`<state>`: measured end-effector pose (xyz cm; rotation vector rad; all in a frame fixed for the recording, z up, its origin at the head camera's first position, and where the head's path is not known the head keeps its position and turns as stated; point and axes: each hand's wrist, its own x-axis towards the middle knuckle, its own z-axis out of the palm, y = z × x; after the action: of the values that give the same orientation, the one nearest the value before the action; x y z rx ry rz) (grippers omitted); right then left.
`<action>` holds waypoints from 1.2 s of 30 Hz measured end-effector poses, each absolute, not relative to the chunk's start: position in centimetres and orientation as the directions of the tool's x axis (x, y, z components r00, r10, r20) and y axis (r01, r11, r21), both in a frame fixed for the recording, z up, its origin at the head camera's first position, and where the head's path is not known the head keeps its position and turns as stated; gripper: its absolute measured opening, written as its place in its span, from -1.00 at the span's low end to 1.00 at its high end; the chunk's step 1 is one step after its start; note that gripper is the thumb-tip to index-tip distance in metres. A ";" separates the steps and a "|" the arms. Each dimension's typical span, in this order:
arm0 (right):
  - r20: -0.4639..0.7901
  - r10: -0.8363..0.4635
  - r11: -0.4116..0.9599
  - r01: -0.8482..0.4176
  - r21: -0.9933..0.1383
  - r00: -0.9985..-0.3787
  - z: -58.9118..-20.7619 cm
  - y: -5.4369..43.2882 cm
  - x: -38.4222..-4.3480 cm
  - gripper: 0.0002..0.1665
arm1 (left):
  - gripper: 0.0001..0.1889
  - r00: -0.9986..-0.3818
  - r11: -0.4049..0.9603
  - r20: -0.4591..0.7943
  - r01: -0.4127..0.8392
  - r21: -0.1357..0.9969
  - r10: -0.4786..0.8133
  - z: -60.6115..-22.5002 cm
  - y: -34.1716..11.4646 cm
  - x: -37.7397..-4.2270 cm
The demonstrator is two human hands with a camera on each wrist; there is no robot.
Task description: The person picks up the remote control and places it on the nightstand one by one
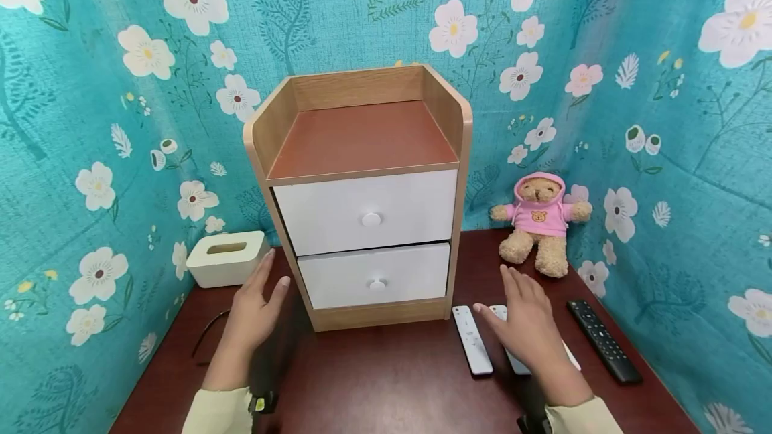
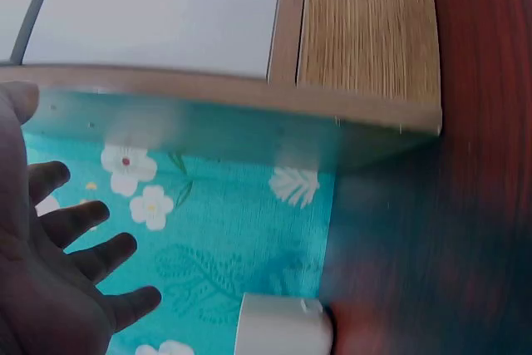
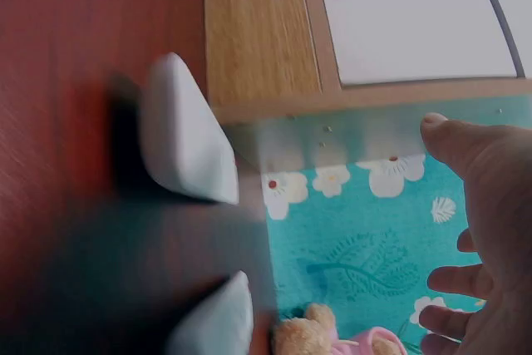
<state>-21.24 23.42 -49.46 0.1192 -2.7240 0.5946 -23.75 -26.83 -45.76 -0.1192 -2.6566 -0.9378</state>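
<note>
A small wooden cabinet [image 1: 362,193] with two white drawers stands upright at the middle of the table, both drawer fronts nearly flush. To its left, my left hand [image 1: 253,310] hovers with fingers spread and holds nothing. My right hand [image 1: 525,320] is on the other side, fingers extended, above the white remotes. One white remote [image 1: 472,340] lies by the cabinet's right corner; a second white remote [image 1: 512,350] is partly covered by that hand. In the wrist views both palms face the cabinet sides, the left hand [image 2: 58,247] and right hand [image 3: 490,230] apart from it.
A white tissue box [image 1: 226,266] sits at the back left, with a thin dark loop [image 1: 202,337] nearer me. A teddy bear [image 1: 539,226] in a pink hoodie leans at the back right. One black remote [image 1: 603,340] lies near the right edge. Flowered teal cloth [image 1: 362,12] surrounds the table.
</note>
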 end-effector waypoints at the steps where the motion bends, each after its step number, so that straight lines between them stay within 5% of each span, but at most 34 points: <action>1: 0.358 -0.002 0.906 -0.154 -0.395 -0.934 -49.7 23.2 -21.0 0.18 | -0.24 -0.943 0.767 0.332 0.191 0.613 -0.031 -45.7 -26.6 -23.8; 16: 0.369 0.116 0.878 -0.078 -0.473 -0.922 -52.5 20.5 -17.2 0.05 | -0.28 -0.909 0.524 0.367 0.218 0.823 -0.198 -45.1 -23.3 -24.6; 36: 0.313 0.164 0.866 -0.015 -0.500 -0.936 -54.7 18.0 -14.5 -0.12 | -0.52 -0.841 0.434 0.425 0.264 0.862 -0.334 -44.2 -21.4 -24.8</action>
<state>-14.52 18.02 -54.71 -0.1116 -2.6914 0.7246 -24.81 -21.38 -44.22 0.0591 -2.1404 -1.4246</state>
